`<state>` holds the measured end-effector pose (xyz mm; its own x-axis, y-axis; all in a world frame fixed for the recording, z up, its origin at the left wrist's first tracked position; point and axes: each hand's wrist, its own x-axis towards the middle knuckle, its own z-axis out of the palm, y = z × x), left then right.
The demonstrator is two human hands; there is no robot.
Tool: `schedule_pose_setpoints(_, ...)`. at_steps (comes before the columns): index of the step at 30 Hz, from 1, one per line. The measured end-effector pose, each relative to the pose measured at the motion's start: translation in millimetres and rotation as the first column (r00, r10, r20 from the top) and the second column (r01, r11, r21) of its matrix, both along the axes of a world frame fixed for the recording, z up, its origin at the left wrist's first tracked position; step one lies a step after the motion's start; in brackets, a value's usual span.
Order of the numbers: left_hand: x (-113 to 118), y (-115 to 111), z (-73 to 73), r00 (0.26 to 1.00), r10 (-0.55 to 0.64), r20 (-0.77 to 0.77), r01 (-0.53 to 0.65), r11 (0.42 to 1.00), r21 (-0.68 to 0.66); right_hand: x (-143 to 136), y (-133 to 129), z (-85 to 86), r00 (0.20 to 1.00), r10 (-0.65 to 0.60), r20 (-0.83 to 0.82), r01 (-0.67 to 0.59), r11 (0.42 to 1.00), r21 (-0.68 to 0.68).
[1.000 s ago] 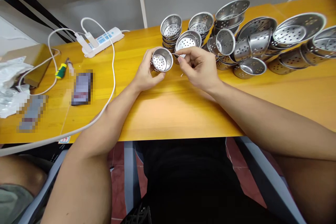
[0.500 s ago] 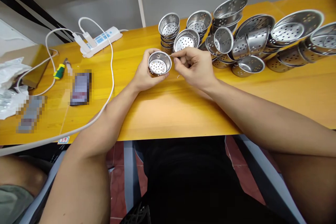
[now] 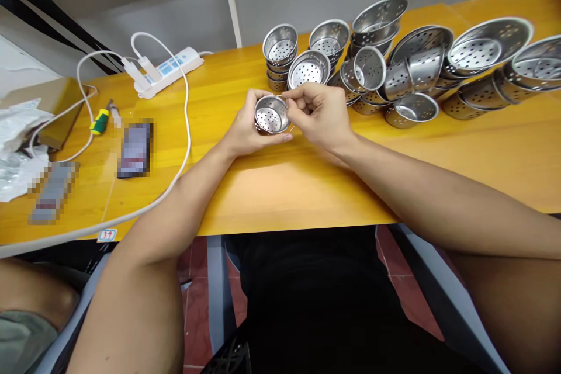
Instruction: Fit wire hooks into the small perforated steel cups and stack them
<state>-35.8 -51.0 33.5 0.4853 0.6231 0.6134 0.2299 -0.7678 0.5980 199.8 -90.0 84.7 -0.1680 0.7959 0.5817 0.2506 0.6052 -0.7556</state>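
A small perforated metal cup point(image 3: 272, 115) is held in my left hand point(image 3: 245, 128), thumb below its near side and fingers around its far left side. My right hand point(image 3: 322, 111) is pinched at the cup's right rim; what lies between the fingertips is too small to make out. Just behind my hands stands another perforated cup point(image 3: 309, 69), its mouth facing up. A tiny thin piece shows by the right side of the held cup.
Stacks of perforated metal cups point(image 3: 280, 45) and wider bowls point(image 3: 488, 49) stand at the back right. A power strip point(image 3: 169, 72), a white cable, a screwdriver point(image 3: 100, 121) and two blurred flat objects point(image 3: 135, 149) lie left. Another person's knee point(image 3: 35, 292) shows lower left.
The held cup has moved slightly right and toward me and tilted. My right fingertips have come onto its rim, where before they were just beside it.
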Motion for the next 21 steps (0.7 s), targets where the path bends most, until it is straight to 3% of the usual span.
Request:
schedule_pose_setpoints(12,-0.9,1.2,-4.4,1.000,0.015,-0.027,-0.015,1.000,-0.015,0.3,-1.9,3.6,1.000,0.026,0.014,-0.026,0.999,-0.022)
schedule_pose_setpoints(21,4.5,-6.0,2.7,0.999,0.037,0.028,-0.037,0.999,0.010,-5.9,-4.3,4.5,0.999,0.030,-0.030,-0.030,0.999,-0.026)
